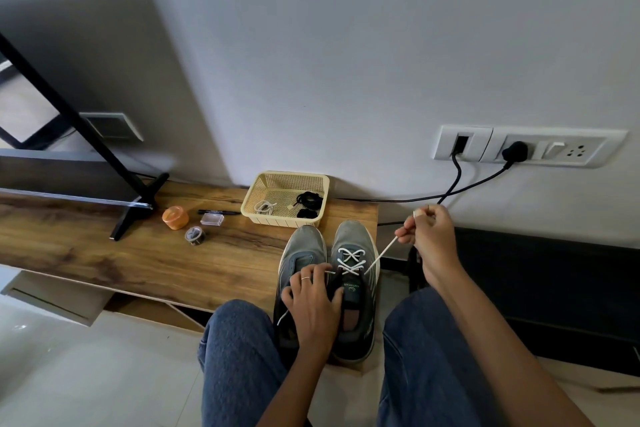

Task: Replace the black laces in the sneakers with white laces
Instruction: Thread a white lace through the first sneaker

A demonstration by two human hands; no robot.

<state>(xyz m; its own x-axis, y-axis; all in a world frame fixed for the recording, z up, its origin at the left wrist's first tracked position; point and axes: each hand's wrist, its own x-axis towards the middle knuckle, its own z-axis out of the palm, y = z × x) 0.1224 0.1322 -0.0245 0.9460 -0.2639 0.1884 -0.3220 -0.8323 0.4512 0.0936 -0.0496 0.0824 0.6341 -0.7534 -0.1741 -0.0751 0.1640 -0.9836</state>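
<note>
Two grey sneakers stand side by side on the wooden bench. The right sneaker has a white lace crossed through its front eyelets. My right hand pinches one end of that lace and holds it taut, up and to the right of the shoe. My left hand lies across both shoes, fingers curled on the right shoe's tongue and the lace's other end. The left sneaker shows no lace. Black laces and a coiled white lace lie in the yellow basket.
On the wooden bench sit an orange container, a tape roll, a clear small box and a black pen. A TV stand leg stands at left. Black cables hang from wall sockets at right.
</note>
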